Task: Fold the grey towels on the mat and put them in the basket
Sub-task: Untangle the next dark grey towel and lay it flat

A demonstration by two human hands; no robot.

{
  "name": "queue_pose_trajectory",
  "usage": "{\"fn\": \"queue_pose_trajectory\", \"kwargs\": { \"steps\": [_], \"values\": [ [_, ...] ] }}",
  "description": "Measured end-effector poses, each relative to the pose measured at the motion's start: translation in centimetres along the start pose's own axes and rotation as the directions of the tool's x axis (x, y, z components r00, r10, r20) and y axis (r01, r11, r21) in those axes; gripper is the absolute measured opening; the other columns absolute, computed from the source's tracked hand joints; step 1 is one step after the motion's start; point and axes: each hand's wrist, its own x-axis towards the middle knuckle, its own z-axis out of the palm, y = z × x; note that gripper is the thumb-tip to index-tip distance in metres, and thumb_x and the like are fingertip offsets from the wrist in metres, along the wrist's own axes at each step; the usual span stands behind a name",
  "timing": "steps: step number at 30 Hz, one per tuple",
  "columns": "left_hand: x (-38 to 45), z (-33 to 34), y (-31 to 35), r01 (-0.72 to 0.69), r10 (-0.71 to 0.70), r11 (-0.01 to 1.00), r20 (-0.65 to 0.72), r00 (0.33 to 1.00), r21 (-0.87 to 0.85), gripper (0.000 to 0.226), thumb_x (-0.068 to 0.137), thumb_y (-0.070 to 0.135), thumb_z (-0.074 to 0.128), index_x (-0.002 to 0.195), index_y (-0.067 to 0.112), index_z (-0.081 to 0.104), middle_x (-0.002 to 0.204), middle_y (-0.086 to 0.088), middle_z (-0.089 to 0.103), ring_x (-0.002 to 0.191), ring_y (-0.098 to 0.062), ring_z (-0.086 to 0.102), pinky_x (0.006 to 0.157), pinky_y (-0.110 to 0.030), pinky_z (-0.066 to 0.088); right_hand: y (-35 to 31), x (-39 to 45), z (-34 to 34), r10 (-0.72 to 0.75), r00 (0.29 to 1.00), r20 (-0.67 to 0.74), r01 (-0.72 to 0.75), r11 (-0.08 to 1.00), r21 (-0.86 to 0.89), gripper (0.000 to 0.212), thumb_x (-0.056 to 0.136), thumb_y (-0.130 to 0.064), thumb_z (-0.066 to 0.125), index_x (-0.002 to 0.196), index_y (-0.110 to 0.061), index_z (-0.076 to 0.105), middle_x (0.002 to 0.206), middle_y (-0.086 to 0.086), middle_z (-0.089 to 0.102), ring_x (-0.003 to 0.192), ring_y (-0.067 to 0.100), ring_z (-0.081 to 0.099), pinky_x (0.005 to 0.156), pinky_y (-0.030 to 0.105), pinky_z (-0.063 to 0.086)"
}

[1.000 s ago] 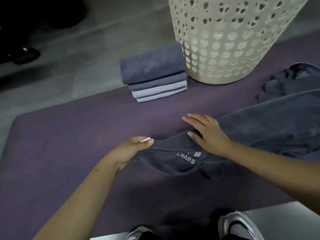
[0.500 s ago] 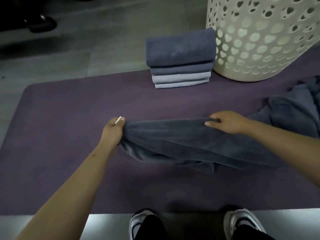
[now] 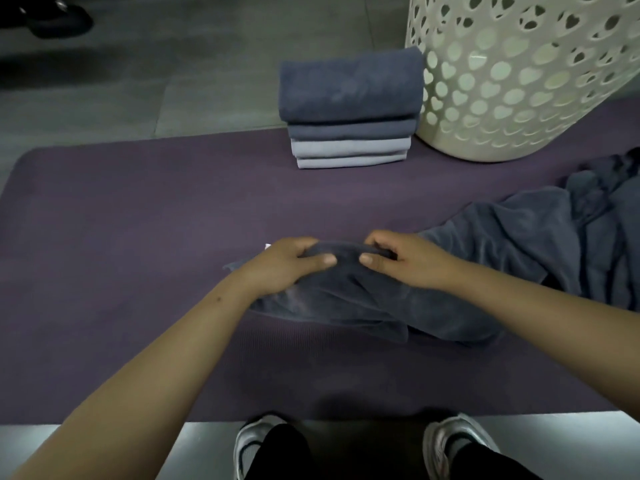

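Currently: Both Hands Gripping One Towel Edge

Leftmost, the mat (image 3: 121, 209) lies flat on a grey floor (image 3: 156, 64). Left hand (image 3: 287, 268) grips the towel (image 3: 346, 299) at its raised upper edge, thumb in front, fingers curled behind. Right hand (image 3: 405, 261) grips the same edge just beside it, thumbs nearly meeting. Towel bunches on the mat and trails right into a rumpled heap (image 3: 595, 216). Behind, a stack (image 3: 349, 109) of four folded towels sits at the mat's far edge, touching the basket (image 3: 519, 74). Shoes (image 3: 453, 441) show at bottom.
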Motion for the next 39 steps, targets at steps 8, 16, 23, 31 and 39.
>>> {"fn": "queue_pose_trajectory", "kwargs": {
  "steps": [8, 16, 23, 31, 39],
  "values": [
    [-0.1, -1.2, -3.1, 0.199, -0.267, 0.962, -0.477, 0.838, -0.188, 0.036, 0.098, 0.048, 0.041, 0.099, 0.019, 0.061, 0.1, 0.003, 0.063, 0.091, -0.017, 0.061, 0.079, -0.029, 0.047, 9.2, -1.0, -3.0, 0.345, 0.934, 0.09, -0.255, 0.823, -0.508, 0.042, 0.091, -0.06, 0.038, 0.089, -0.022, 0.055, 0.075, -0.01, 0.057, 0.078, 0.013, 0.054, 0.09, 0.031, 0.034],
    [0.9, 1.1, -1.5, -0.005, 0.051, 0.925, -0.111, 0.993, 0.379, 0.086, 0.08, 0.058, 0.062, 0.149, 0.04, 0.014, 0.157, 0.012, 0.017, 0.144, -0.01, 0.014, 0.118, -0.043, 0.018, 4.1, -0.4, -1.7, 0.045, 0.999, -0.016, -0.048, 0.958, -0.284, 0.033, 0.095, -0.051, 0.032, 0.083, -0.023, 0.043, 0.073, -0.006, 0.054, 0.069, 0.014, 0.053, 0.07, 0.033, 0.043],
    [2.5, 3.3, 0.6, -0.207, 0.204, 0.895, 0.049, 0.978, 0.396, 0.019, 0.088, 0.043, 0.061, 0.086, 0.024, 0.063, 0.085, 0.013, 0.062, 0.078, 0.011, 0.052, 0.09, -0.017, 0.035, 0.4, 0.0, -1.3, -0.056, 0.998, 0.024, 0.059, 0.989, -0.133, 0.033, 0.095, -0.05, 0.032, 0.09, -0.02, 0.046, 0.075, 0.004, 0.057, 0.067, 0.018, 0.054, 0.063, 0.034, 0.043],
    [2.4, -0.4, -3.1, -0.005, 0.026, 0.8, -0.026, 0.999, 0.6, 0.032, 0.092, 0.04, 0.056, 0.073, 0.015, 0.055, 0.074, 0.004, 0.052, 0.067, -0.011, 0.047, 0.062, -0.024, 0.033, 8.1, -1.4, -5.3, 0.337, 0.912, 0.236, -0.122, 0.77, -0.626, 0.033, 0.081, -0.071, 0.046, 0.079, -0.038, 0.049, 0.079, -0.015, 0.057, 0.086, 0.01, 0.051, 0.088, 0.032, 0.024],
    [2.4, 0.4, -1.2, 0.0, -0.01, 0.845, 0.016, 1.0, 0.535, 0.042, 0.085, 0.052, 0.061, 0.124, 0.037, 0.054, 0.121, 0.024, 0.052, 0.112, 0.004, 0.047, 0.11, -0.025, 0.025, 6.2, -2.2, -9.4, 0.286, 0.951, 0.115, -0.264, 0.949, -0.172, 0.039, 0.083, -0.056, 0.052, 0.092, -0.02, 0.063, 0.09, -0.002, 0.065, 0.081, 0.011, 0.059, 0.076, 0.027, 0.044]
  ]
}}
